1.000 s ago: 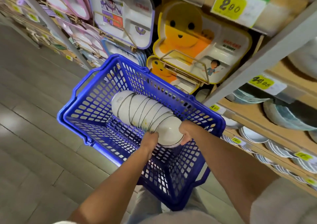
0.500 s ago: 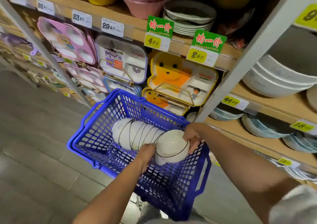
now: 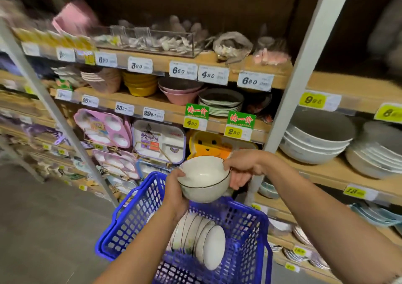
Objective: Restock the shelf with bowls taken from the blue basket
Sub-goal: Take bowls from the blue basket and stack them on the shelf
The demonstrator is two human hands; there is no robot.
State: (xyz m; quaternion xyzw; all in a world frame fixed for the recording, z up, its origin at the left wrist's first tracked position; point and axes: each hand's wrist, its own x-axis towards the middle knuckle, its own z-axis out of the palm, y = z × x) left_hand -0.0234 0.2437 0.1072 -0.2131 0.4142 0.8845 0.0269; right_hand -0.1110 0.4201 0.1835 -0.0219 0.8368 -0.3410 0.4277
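A white bowl (image 3: 203, 178) with a thin dark rim line is held upright above the blue basket (image 3: 245, 225), in front of the shelves. My left hand (image 3: 175, 193) grips its left side and my right hand (image 3: 242, 170) grips its right rim. Inside the basket a row of nested white bowls (image 3: 202, 238) lies on its side. The wooden shelf (image 3: 324, 170) to the right carries stacks of large pale bowls (image 3: 315, 140).
A grey shelf upright (image 3: 302, 70) stands just right of the held bowl. Children's divided plates (image 3: 158, 141) hang behind the basket. Higher shelves hold yellow and pink bowls (image 3: 180, 91), plates and price tags. Grey floor (image 3: 43, 218) lies to the left.
Both hands pulled one bowl off the row in the basket and lifted it up to shelf height. The view tilted upward, showing more of the upper shelves.
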